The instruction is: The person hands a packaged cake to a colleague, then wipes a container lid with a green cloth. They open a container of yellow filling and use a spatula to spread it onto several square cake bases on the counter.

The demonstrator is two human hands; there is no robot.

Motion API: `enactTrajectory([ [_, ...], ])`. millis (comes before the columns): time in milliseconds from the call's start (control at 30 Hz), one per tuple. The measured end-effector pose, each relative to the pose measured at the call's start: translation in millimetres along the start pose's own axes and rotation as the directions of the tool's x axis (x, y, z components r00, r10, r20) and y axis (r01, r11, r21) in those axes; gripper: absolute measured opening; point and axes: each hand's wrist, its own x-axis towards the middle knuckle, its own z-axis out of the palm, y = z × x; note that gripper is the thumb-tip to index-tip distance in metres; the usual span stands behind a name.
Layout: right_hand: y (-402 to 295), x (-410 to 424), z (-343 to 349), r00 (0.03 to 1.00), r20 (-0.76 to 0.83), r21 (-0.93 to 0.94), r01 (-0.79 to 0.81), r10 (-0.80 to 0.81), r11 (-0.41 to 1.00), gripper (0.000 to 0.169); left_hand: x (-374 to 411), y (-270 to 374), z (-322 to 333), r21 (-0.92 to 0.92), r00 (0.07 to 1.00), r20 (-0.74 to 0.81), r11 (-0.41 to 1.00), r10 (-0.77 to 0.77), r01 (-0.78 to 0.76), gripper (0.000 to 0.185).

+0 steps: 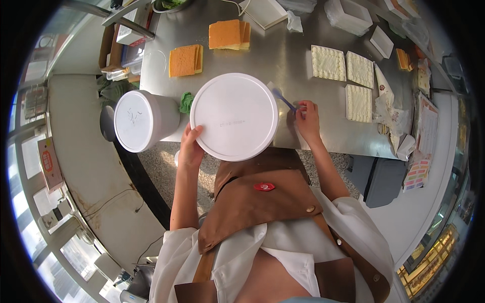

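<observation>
My left hand point(192, 146) grips the near left edge of a large round white lidded tub point(235, 117), thumb on the lid. To its right, my right hand point(308, 121) holds the end of a small blue plastic utensil point(283, 99) at the steel table; its exact kind is unclear. A second white tub point(134, 121) with marks on its lid stands at the left, and a crumpled green cloth point(186, 102) lies between the two tubs. Orange-topped sponge cake slices point(183, 61) and another cake stack point(225, 35) sit behind. At the right are several cream-topped trays point(328, 63).
A piping bag point(383, 85) and crumpled film lie along the table's right side. At the back are an empty white tray point(266, 13), stacked plastic containers point(348, 17) and a bowl of greens point(170, 4). A grey bin point(382, 181) stands below the right edge.
</observation>
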Motion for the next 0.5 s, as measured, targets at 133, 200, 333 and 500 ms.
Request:
enactTrajectory([
  [133, -6.2, 20.3, -3.6, 1.000, 0.000, 0.117, 0.018, -0.019, 0.993, 0.015, -1.6, -36.7, 0.2, 0.014, 1.000, 0.021, 1.000, 0.021, -0.021, 0.051],
  [200, -25.7, 33.6, -1.6, 0.995, 0.085, 0.235, -0.069, 0.051, 0.970, 0.014, -5.1, -38.0, 2.4, 0.031, 1.000, 0.024, 0.999, 0.016, -0.017, 0.051],
  [333, -87.3, 53.7, 3.6, 0.993, 0.103, 0.295, 0.019, -0.052, 0.955, 0.023, 2.4, -41.9, 5.1, 0.119, 0.989, 0.146, 0.992, 0.031, -0.049, 0.042],
  [500, -165.8, 64.0, 59.0, 0.904, 0.121, -0.319, 0.427, -0.410, 0.846, 0.027, 29.9, -17.7, -28.9, 0.570, 0.999, 0.013, 0.821, 0.030, -0.033, 0.080],
])
